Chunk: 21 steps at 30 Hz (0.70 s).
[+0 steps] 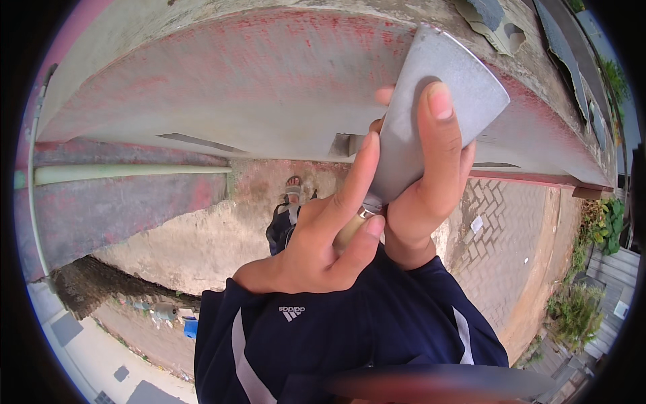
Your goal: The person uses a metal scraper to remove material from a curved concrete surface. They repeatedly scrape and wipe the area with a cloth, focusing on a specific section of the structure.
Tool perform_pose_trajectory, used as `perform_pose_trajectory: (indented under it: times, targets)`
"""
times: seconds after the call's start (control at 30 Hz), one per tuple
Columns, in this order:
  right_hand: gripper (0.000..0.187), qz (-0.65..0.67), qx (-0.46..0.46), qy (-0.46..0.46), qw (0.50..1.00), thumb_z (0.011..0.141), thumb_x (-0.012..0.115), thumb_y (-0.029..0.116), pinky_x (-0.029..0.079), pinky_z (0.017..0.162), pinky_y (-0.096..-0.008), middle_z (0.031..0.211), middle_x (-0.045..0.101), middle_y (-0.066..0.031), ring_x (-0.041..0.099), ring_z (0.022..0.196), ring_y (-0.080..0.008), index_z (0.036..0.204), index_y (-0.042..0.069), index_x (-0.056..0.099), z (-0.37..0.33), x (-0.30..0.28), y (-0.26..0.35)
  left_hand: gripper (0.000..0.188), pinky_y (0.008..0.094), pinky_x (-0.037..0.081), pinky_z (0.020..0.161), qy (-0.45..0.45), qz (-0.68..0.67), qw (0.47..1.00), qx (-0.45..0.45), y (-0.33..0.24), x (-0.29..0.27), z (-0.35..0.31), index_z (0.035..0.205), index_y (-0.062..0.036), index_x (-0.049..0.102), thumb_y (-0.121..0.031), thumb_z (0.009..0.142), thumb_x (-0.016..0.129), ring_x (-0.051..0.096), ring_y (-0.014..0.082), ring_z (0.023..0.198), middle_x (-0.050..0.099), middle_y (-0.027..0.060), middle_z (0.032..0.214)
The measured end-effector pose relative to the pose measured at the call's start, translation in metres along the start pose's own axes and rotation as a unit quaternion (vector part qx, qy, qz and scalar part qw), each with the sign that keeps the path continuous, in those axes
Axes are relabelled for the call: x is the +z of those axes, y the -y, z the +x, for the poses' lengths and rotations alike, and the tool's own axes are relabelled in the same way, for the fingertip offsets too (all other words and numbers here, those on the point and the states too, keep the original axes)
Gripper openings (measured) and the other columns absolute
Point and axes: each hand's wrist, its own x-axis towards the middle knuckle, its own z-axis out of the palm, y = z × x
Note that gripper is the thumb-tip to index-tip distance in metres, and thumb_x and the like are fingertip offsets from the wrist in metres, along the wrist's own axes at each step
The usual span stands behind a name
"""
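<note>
1. Head view, edges: scraper (402,138) sits upper centre-right of frame, blade tilted, its wide edge toward the upper right, narrow neck down near centre.
2. Head view, behind it: wall (269,74), grey with worn red patches, arcs across the top. The blade overlaps it in the frame; can't tell whether they touch. Peeling flakes (499,34) on the wall's top, upper right, just beside the blade's edge.
3. Head view, room: open space left of the blade, in front of the wall face. Pale pipe (134,174) at left, well apart. Paved ground (501,249) lower right; sandaled foot (293,187) on the ground, centre-left.
4. Head view, left grip: my left hand (319,246), centre, is closed round the light handle (346,232), thumb laid on it, index finger stretched along the blade's left side.
5. Head view, right grip: my right hand (427,175), right of centre, pinches the blade, thumb flat on the near face, fingers behind, some fingertips showing past the left edge.
</note>
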Motion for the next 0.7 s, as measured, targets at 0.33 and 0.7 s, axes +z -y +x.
perform_pose_trajectory:
  times: [0.33, 0.7]
  targets:
    - [0.035, -0.024, 0.086, -0.048, 0.995, 0.097, 0.059, 0.033, 0.049, 0.065, -0.0287, 0.089, 0.068, -0.0096, 0.062, 0.075, -0.0139, 0.102, -0.001, 0.065, -0.007, 0.0, 0.003, 0.072, 0.0294, 0.05, 0.077, 0.018, -0.001, 1.0, -0.005, 0.004, 0.005, -0.004, 0.153, 0.0122, 0.012, -0.003, 0.093, 0.05, 0.066, 0.0263, 0.086, 0.061, 0.0282, 0.114]
    - [0.031, -0.012, 0.03, -0.029, 0.999, 0.098, 0.06, 0.027, 0.051, 0.068, -0.0293, 0.091, 0.071, -0.0107, 0.064, 0.078, -0.015, 0.1, -0.003, 0.067, -0.002, -0.001, 0.002, 0.076, 0.0224, 0.042, 0.05, 0.042, 0.043, 0.997, 0.054, 0.006, -0.001, 0.007, 0.152, 0.0133, -0.005, -0.009, 0.097, 0.043, 0.052, 0.0051, 0.054, 0.063, 0.0091, 0.079]
